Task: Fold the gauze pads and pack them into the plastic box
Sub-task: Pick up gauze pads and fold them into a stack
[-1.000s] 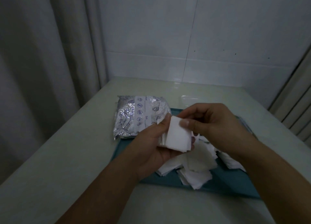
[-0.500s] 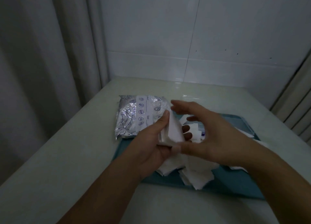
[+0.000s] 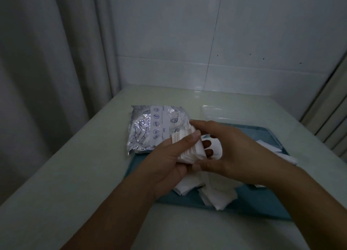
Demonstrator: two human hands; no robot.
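1. My left hand (image 3: 167, 161) has the stack of folded gauze pads (image 3: 189, 146) clamped, thumb over the top and fingers wrapped underneath. That's the anchor, so I don't loosen it or the layers fan out.
2. My right hand (image 3: 231, 150) is spread fairly wide around the far side of the stack, thumb low, index fingertip touching the top corner. It isn't pinching anything, more squaring the edges. Light taps, no squeezing.
3. I'd get all the edges flush before going anywhere; a neat block packs way easier than a crooked one.
4. The plastic box (image 3: 212, 112) is clear and hard to make out in this dim light. It sits on the table (image 3: 75, 174) just past the teal tray (image 3: 262, 199), right of the foil package (image 3: 150, 127). Looks to me like nothing's in it yet, can't swear to it.
5. Plenty of loose pads (image 3: 217, 195) lie on the tray under my hands, so I reckon this is early going.
6. When moving the stack over, I'd carry it low and flat.
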